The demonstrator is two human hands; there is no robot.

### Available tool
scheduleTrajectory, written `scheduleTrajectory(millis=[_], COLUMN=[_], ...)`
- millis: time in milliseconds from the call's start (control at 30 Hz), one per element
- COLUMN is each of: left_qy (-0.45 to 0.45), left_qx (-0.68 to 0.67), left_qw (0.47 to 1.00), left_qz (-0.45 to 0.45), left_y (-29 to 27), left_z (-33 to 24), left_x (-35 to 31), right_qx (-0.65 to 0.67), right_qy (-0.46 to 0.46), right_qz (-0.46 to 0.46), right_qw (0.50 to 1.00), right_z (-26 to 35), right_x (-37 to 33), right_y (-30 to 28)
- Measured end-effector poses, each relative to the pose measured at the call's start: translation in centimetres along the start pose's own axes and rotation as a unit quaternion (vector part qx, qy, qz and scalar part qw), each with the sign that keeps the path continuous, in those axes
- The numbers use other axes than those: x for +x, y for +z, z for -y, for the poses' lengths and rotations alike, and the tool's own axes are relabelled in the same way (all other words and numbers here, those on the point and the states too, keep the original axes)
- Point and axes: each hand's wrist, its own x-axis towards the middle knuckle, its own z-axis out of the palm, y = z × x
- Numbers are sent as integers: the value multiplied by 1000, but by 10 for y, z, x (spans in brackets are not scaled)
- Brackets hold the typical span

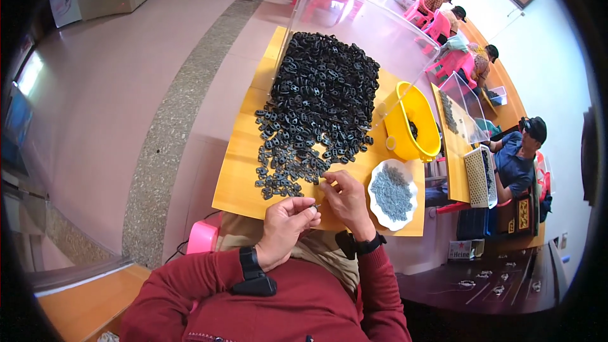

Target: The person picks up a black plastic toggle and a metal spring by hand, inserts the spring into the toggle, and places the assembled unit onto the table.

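Observation:
Close to the table's front edge, my left hand [286, 223] pinches a small black piece [315, 206] between thumb and fingertips. My right hand [347, 197] is just to its right and farther in, fingers curled and thumb drawn toward the index finger. Whatever those fingertips hold is too small to make out. Ahead of both hands spreads a large heap of black two-holed plastic pieces [323, 95], with a thinner scatter of them nearest me. Right of my right hand, a white scalloped bowl [411, 206] contains many tiny grey parts [391, 193].
A clear plastic bin [354, 9] lies around the heap's far part on the wooden table [237, 180]. Behind the bowl stands a yellow tub [432, 142] with black pieces inside. A co-worker [520, 158] sits at another table to the right, beside a white perforated basket [474, 180].

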Motion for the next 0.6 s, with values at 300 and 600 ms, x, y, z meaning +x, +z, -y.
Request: scheduleTrajectory(millis=[300,600], left_qy=[-2,-2], left_qx=[2,8], left_qw=[1000,1000], left_qz=[-9,-16], left_y=[0,0], left_z=[0,-2], left_x=[-1,-2], right_qx=[-150,-249], right_qy=[-69,-38], right_qz=[-22,49], right_qw=[986,967], right_z=[9,29], right_x=[32,60], right_y=[1,10])
